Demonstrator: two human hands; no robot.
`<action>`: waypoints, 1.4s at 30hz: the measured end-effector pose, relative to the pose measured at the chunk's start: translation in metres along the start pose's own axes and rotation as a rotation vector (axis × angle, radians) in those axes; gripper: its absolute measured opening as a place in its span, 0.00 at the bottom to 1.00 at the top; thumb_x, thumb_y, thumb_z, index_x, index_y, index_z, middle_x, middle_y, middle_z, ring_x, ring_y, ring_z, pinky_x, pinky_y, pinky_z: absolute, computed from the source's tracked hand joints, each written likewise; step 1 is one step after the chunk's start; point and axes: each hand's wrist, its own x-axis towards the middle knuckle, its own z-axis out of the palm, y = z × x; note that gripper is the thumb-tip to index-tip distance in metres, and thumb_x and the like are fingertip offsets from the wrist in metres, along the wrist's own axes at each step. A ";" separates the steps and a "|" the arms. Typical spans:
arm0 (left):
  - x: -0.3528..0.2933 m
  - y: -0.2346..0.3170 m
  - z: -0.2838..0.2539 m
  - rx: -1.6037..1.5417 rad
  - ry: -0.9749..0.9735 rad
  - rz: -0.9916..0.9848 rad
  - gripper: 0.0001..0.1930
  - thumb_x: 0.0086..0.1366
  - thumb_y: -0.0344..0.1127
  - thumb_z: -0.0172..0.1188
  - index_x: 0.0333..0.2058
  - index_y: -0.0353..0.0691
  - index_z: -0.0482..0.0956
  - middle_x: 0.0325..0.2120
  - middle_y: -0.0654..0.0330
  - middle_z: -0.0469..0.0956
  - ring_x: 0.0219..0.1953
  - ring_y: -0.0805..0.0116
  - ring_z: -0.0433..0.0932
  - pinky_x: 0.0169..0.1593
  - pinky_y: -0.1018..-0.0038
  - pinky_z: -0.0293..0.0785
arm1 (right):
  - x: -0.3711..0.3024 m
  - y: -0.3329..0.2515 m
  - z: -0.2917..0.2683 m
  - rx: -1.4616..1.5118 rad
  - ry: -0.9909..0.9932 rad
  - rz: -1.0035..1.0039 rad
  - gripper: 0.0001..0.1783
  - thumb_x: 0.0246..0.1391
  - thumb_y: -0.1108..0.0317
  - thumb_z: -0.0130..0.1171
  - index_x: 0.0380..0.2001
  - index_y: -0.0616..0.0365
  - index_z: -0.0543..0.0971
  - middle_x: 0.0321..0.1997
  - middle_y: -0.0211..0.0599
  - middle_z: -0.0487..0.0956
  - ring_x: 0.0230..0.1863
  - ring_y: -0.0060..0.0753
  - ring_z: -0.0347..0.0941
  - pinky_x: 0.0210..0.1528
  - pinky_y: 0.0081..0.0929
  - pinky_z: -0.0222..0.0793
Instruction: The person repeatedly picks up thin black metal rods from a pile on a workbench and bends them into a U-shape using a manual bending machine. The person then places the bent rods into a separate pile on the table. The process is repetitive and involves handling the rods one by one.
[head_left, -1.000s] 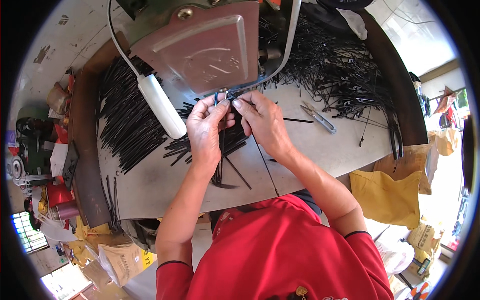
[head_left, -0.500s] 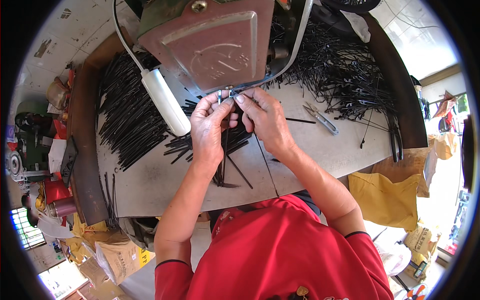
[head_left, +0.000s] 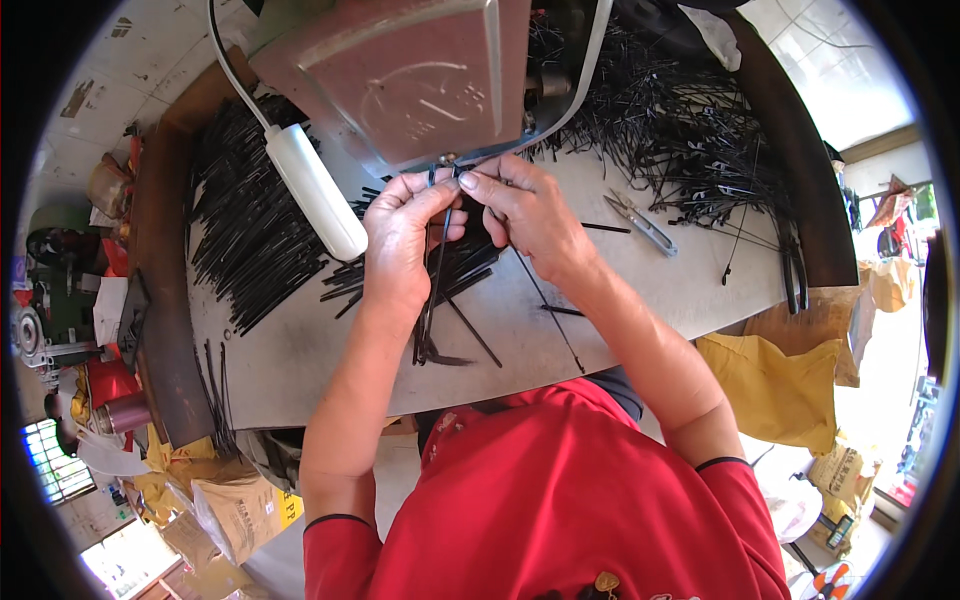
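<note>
My left hand [head_left: 402,235] is closed, thumb against fingers, on a thin black strip [head_left: 441,265] that hangs toward the table's near edge. Right beside it, my right hand [head_left: 532,215] pinches the end of a thin black cord [head_left: 545,300], which trails down past my wrist. The fingertips of both hands almost meet, just under the lower edge of a machine head with a reddish-brown panel [head_left: 400,95]. What exactly lies between the fingertips is too small to make out. Behind my left hand lie more black strips [head_left: 345,285].
A white lamp-like bar [head_left: 315,190] on a cable hangs left of my hands. Long black strips [head_left: 245,220] are heaped on the left of the table [head_left: 680,295], tangled black cords [head_left: 690,150] on the right. Thread snips [head_left: 645,222] lie right of my right hand.
The machine and both hands appear slightly farther left and up in the picture. The lower end of the cord from my right hand has swung right. Both hands keep their pinch.
</note>
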 end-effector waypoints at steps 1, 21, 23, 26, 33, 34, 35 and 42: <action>0.000 -0.001 0.000 0.013 0.009 0.000 0.06 0.59 0.28 0.61 0.34 0.36 0.76 0.25 0.63 0.77 0.24 0.76 0.76 0.30 0.82 0.73 | 0.000 0.000 -0.001 -0.041 -0.002 -0.009 0.11 0.57 0.65 0.54 0.34 0.64 0.76 0.20 0.31 0.76 0.15 0.16 0.64 0.12 0.17 0.53; -0.018 -0.016 0.004 -0.044 -0.109 0.110 0.11 0.59 0.29 0.63 0.32 0.39 0.66 0.20 0.62 0.75 0.22 0.73 0.77 0.26 0.80 0.73 | -0.036 0.001 -0.009 -0.019 -0.046 0.041 0.12 0.59 0.64 0.52 0.40 0.61 0.75 0.22 0.27 0.74 0.14 0.14 0.63 0.12 0.15 0.52; -0.020 -0.014 0.008 -0.035 -0.089 0.127 0.11 0.59 0.29 0.63 0.32 0.39 0.66 0.20 0.63 0.74 0.21 0.74 0.76 0.25 0.80 0.73 | -0.032 0.005 -0.011 -0.046 -0.052 0.031 0.11 0.59 0.64 0.51 0.39 0.60 0.76 0.21 0.27 0.74 0.14 0.13 0.63 0.12 0.15 0.52; -0.018 -0.014 0.010 -0.049 -0.079 0.186 0.11 0.59 0.28 0.63 0.31 0.39 0.66 0.20 0.64 0.72 0.21 0.74 0.76 0.25 0.80 0.73 | -0.029 -0.005 -0.010 -0.044 -0.078 0.028 0.11 0.60 0.64 0.50 0.39 0.60 0.76 0.21 0.27 0.73 0.14 0.13 0.62 0.12 0.15 0.51; -0.015 -0.020 0.012 -0.095 0.020 0.162 0.11 0.59 0.27 0.62 0.32 0.39 0.66 0.21 0.66 0.71 0.22 0.74 0.76 0.26 0.79 0.74 | -0.020 0.004 -0.009 0.037 -0.076 0.076 0.11 0.60 0.66 0.50 0.39 0.60 0.76 0.19 0.25 0.71 0.14 0.12 0.60 0.12 0.14 0.49; -0.018 -0.019 0.012 -0.092 0.028 0.165 0.11 0.59 0.27 0.62 0.32 0.39 0.66 0.21 0.66 0.71 0.22 0.74 0.76 0.27 0.79 0.74 | -0.023 0.003 -0.007 0.015 -0.070 0.066 0.11 0.60 0.66 0.50 0.39 0.60 0.76 0.20 0.25 0.71 0.14 0.12 0.60 0.12 0.14 0.49; -0.019 -0.018 0.014 -0.090 0.034 0.168 0.11 0.59 0.27 0.62 0.32 0.39 0.66 0.21 0.66 0.71 0.22 0.74 0.77 0.27 0.79 0.75 | -0.025 0.001 -0.007 -0.008 -0.061 0.056 0.11 0.60 0.66 0.49 0.39 0.60 0.76 0.20 0.25 0.71 0.14 0.12 0.60 0.12 0.14 0.49; -0.012 -0.015 0.013 -0.101 0.044 0.181 0.10 0.59 0.27 0.62 0.32 0.39 0.66 0.22 0.65 0.71 0.23 0.74 0.75 0.28 0.78 0.74 | -0.016 0.001 -0.003 0.091 -0.041 0.069 0.12 0.60 0.65 0.50 0.40 0.61 0.76 0.19 0.25 0.71 0.13 0.12 0.60 0.11 0.14 0.48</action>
